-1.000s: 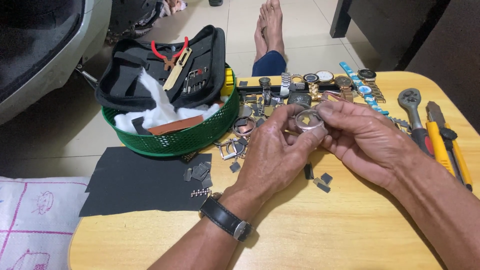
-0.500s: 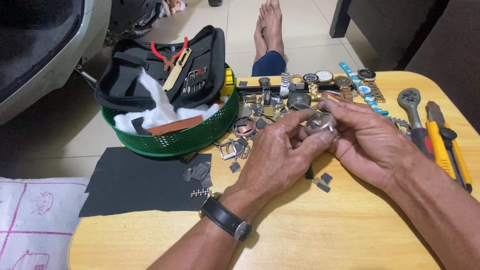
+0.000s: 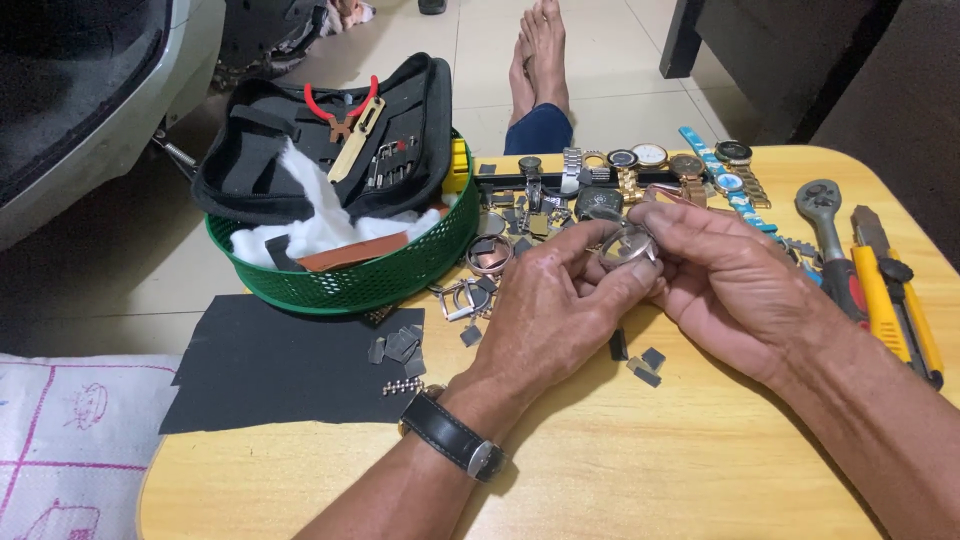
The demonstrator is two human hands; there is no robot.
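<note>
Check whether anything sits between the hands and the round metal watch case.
Nothing visible does. The left hand and right hand both already pinch the round metal watch case directly, fingertips on its rim, above the wooden table. Loose watch parts lie behind it, not between.

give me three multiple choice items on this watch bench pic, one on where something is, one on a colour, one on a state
1. Where does the black sheet lie?
A. inside the basket
B. on the table in front of the basket
C. under the ratchet wrench

2. What colour is the mesh basket?
A. green
B. blue
C. white

3. What is the state of the round watch case?
A. lying alone on the table
B. hanging from the basket rim
C. held between both hands

Answers: 1 B, the sheet lies flat on the wooden table just in front of the basket. 2 A, its mesh wall is green. 3 C, the left hand and right hand both pinch it above the table.
</note>
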